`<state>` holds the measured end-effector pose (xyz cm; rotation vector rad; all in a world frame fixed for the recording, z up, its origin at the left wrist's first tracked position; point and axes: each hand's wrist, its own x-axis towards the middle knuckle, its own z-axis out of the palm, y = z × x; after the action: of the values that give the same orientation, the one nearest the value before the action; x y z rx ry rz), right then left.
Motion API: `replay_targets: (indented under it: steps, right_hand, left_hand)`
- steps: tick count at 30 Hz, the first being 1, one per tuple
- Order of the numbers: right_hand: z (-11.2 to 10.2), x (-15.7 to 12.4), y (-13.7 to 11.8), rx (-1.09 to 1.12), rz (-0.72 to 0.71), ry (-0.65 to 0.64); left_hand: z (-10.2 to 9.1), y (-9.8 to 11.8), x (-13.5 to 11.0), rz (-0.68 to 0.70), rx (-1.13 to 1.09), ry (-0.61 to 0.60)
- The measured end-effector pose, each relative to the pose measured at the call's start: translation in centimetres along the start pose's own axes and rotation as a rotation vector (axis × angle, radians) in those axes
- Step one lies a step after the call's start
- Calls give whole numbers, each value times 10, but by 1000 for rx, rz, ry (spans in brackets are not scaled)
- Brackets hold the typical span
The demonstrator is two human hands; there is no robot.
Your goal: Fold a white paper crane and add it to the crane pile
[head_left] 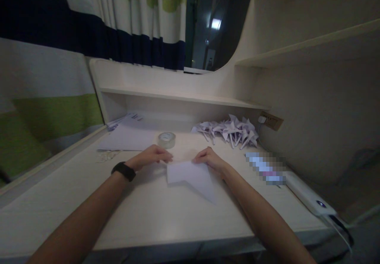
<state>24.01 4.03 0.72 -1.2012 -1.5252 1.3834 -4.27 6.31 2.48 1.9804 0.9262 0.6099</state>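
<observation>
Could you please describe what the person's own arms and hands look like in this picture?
Both forearms are bare, with no sleeve in view. The left hand and right hand are ungloved. A broad black band, perhaps a watch, circles the left wrist; its face, if any, cannot be made out. The right wrist shows no band.

The right hand point(209, 158) pinches the far edge of the paper point(190, 172); the left hand point(153, 154) is at its far left corner, fingers bent. The left forearm point(95, 206) and right forearm point(255, 198) slant inward toward it.
</observation>
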Motion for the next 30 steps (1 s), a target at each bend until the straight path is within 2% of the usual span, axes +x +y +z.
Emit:
replay_targets:
  steps: [5,10,21,28,30]
  right_hand:
    - [24,-1,1,32,-21,-45]
    - [24,-3,-1,-55,-31,-150]
    - [11,-9,-8,-177,-24,-310]
    - [-21,-11,-18,-304,-5,-442]
    - [-28,-12,-20,-310,-26,-408]
  left_hand:
    - [30,5,11,149,140,-161]
    - [42,4,11,163,163,-220]
    - [40,4,6,60,-56,-235]
    - [28,-11,2,-17,-95,-214]
    - [24,-12,1,-31,-100,-209]
